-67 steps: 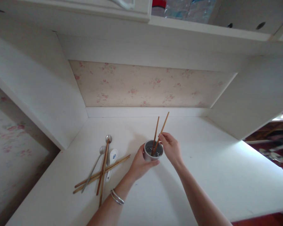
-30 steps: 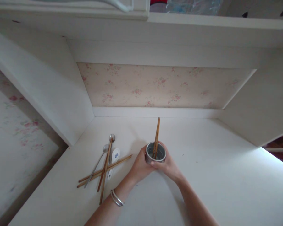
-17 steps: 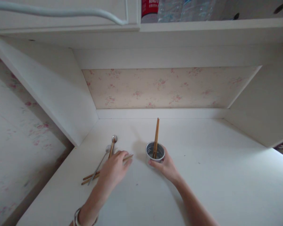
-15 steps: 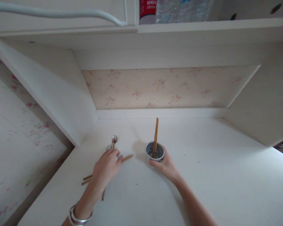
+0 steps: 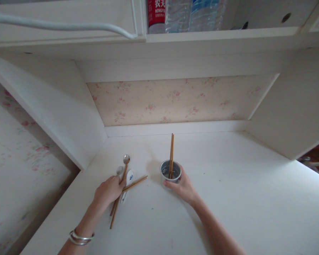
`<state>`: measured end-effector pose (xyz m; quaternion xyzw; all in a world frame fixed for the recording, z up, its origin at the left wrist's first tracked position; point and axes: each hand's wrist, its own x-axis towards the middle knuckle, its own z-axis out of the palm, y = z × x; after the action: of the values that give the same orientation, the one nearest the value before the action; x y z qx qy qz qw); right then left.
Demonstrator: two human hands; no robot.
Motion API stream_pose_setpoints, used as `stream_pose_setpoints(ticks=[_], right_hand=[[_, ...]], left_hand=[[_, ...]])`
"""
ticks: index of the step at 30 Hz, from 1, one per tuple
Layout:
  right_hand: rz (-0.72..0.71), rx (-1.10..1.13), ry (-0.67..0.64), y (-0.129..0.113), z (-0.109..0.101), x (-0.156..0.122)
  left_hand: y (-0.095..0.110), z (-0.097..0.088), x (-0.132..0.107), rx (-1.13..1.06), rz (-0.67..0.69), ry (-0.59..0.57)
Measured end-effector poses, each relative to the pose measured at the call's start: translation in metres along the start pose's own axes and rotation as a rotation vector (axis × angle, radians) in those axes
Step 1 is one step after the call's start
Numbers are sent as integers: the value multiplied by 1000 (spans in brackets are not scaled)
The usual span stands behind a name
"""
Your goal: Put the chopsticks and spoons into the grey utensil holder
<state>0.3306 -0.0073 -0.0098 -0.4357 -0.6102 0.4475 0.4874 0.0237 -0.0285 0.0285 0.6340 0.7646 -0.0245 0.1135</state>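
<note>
A small metal cup (image 5: pixel 170 171) stands on the white desk (image 5: pixel 228 198) with two wooden chopsticks (image 5: pixel 171 152) upright in it. My right hand (image 5: pixel 183 186) curls round the cup's near side and holds it. My left hand (image 5: pixel 107 191) rests on a pile of cutlery to the left, its fingers closed over loose wooden chopsticks (image 5: pixel 134 183). Two metal spoons (image 5: pixel 126 160) and a white ceramic spoon (image 5: pixel 129 176) lie in that pile. What exactly the left fingers grip is hidden.
The desk sits in a white alcove with a side panel (image 5: pixel 55 113) at left and another at right. A floral back wall (image 5: pixel 175 101) closes it. Overhead is a shelf with water bottles (image 5: pixel 191 14) and a white cable (image 5: pixel 55 25).
My left hand left the cup and moved left onto the cutlery pile, closing over the loose chopsticks. My right hand let go of the chopsticks in the cup and now holds the cup.
</note>
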Motion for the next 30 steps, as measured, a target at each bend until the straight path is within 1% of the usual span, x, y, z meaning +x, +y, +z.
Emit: stream_pose_setpoints(ticks=[2, 6, 8, 10, 13, 17, 19, 21, 23, 25, 27, 30], right_hand=[[-3, -11, -3, -1, 0, 0], [-4, -31, 1, -2, 0, 0], [-11, -32, 3, -2, 0, 0], [-16, -29, -3, -2, 0, 1], [-12, -28, -9, -3, -1, 0], [-8, -12, -37, -5, 1, -2], [-13, 5, -57, -8, 3, -4], [-21, 24, -81, -11, 4, -6], [-28, 31, -108, -16, 6, -7], [-37, 24, -130, -19, 6, -8], [-46, 21, -139, -22, 6, -8], [-42, 14, -135, -24, 6, -8]], left_hand=[[-3, 0, 5, -59, 16, -8], [-7, -4, 8, -155, 55, 22], [-5, -12, 6, -206, 53, 55], [1, -24, 1, -299, 62, 105], [20, -48, -10, -519, 144, 176], [59, -81, -20, -872, 307, 215], [80, -92, -20, -1031, 350, 259], [99, -97, -16, -1135, 414, 287], [115, -95, -10, -1171, 480, 302], [128, -87, -5, -1154, 507, 318], [137, -73, 0, -1109, 495, 331], [143, -50, 4, -1035, 468, 335]])
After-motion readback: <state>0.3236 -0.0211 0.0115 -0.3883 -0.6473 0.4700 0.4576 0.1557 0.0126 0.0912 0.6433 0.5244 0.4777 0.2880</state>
